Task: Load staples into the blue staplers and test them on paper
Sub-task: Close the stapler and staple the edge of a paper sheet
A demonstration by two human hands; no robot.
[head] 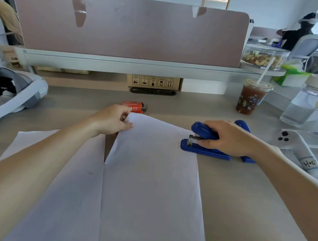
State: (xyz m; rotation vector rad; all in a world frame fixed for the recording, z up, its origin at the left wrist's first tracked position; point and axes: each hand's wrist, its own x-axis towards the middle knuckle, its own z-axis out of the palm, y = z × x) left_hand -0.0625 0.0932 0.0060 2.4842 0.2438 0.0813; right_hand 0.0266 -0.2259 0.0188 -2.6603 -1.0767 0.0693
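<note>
The left hand [114, 120] pinches the far-left corner of the paper [153, 177] and raises it off the desk [243, 193], likely to steady the sheet and feed it rightward. At the sheet's far-right corner sits a blue stapler [204, 130], its long axis running left to right, mouth pointing left at the paper. Whether the corner is inside the mouth I cannot tell. The right hand [227, 139] wraps over its top, seemingly set to press. A second blue stapler [242, 125] lies just behind.

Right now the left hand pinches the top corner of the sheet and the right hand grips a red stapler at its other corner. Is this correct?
Not quite: the head view shows the stapler in the right hand is blue, not red.
</note>
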